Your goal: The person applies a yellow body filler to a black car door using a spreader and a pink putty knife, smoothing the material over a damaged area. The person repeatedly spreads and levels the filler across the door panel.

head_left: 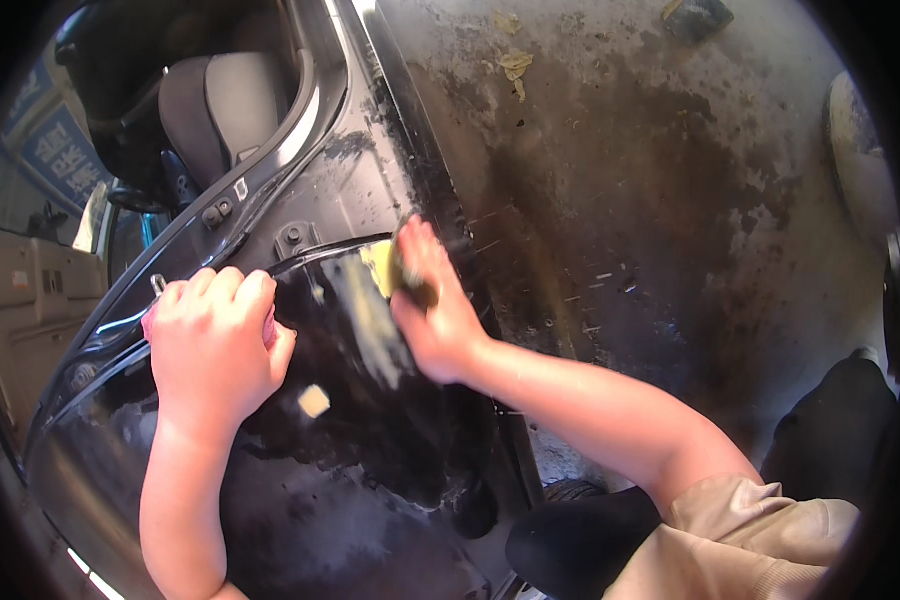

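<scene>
My right hand [436, 305] lies along the edge of a dark car body panel [300, 470], fingers stretched forward. Under its palm and thumb it grips a thin dark pad [400, 265] that looks like sandpaper; the hand hides most of it. The pad rests beside a yellow patch of filler [377, 264], with a pale, smeared streak [370, 325] below. My left hand [213, 325] is closed, knuckles up, around a pink cloth-like thing [270, 325] over the panel's left part. Only its edges show. A small pale yellow square patch [314, 401] sits between the hands.
Beyond the panel is an open car doorway with a seat [225, 110] inside. A metal latch piece [295, 237] is fixed to the door frame. The stained concrete floor [610, 180] lies to the right, with yellow scraps [515, 68] on it. Dark shoes show at lower right.
</scene>
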Tool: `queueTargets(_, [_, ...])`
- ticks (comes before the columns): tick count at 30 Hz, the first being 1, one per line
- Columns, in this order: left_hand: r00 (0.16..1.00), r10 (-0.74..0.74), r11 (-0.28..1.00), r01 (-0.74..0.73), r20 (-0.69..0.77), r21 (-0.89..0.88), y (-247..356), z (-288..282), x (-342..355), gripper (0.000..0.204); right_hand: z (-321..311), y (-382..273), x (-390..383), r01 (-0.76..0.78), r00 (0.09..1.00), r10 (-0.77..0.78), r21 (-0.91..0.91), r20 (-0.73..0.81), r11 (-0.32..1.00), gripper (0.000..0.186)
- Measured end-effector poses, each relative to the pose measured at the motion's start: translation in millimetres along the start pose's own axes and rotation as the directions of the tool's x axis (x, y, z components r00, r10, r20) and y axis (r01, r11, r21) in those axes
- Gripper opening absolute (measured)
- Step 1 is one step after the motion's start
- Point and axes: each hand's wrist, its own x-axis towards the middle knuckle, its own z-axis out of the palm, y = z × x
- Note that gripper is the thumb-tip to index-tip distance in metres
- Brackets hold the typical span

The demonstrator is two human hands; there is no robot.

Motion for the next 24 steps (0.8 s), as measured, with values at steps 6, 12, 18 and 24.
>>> queueTargets(6, [1.000, 0.005, 1.000, -0.005, 0.012, -0.007, -1.0, -7.6, 0.1, 0.021, -3.0, 0.2, -59.0, -0.009, 1.000, 0.009, 0.012, 0.003, 1.000, 0.077])
queueTargets(12, [1.000, 0.010, 1.000, -0.010, -0.007, 0.018, 1.8, -4.3, -0.8, 0.024, -8.4, 4.1, 14.1, -0.122, 0.985, 0.140, 0.164, -0.101, 0.979, 0.072])
queueTargets(18, [0.999, 0.038, 0.999, -0.038, 0.003, -0.022, -2.2, -8.5, -0.2, 0.022, -5.3, 10.0, -69.8, 0.034, 0.999, -0.033, 0.041, -0.023, 0.999, 0.079])
queueTargets(24, [0.998, 0.056, 0.998, -0.056, -0.027, -0.026, 2.4, -6.6, 2.4, 0.022, -4.7, 0.6, 11.1, -0.215, 0.964, 0.208, -0.028, -0.163, 0.976, 0.072])
